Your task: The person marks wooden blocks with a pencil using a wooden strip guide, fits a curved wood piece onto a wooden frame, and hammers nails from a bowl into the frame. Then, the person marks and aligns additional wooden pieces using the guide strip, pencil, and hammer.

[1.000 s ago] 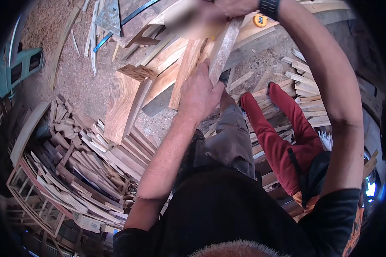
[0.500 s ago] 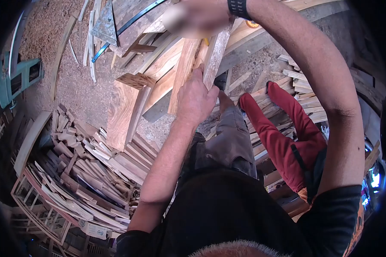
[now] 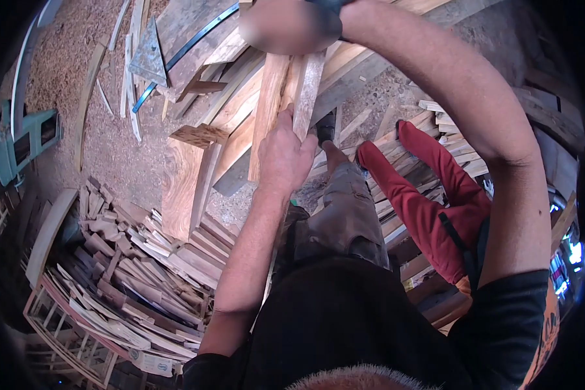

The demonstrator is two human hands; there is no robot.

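Note:
My left hand (image 3: 285,156) grips the near end of a wooden plank (image 3: 309,91) with a pale, rough edge. Its index finger stretches along the wood, and its thumb lies at the right side. Just left of it runs a lighter board (image 3: 268,107) with a darker strip along one edge. My right hand (image 3: 289,27) is at the far end of these boards, at the top of the view. A blur covers it, so its fingers and anything in them are hidden.
Several boards lie beneath the planks. A metal triangular plate (image 3: 149,55) and blue bar (image 3: 201,39) sit at upper left, beside a green stand (image 3: 23,140). Stacked offcuts (image 3: 136,260) fill the lower left. A person in red trousers (image 3: 409,188) is close on the right.
Both hands have shifted slightly left in the view, the left one also a little lower. The surroundings have shifted a little too. My left hand keeps its hold on the plank.

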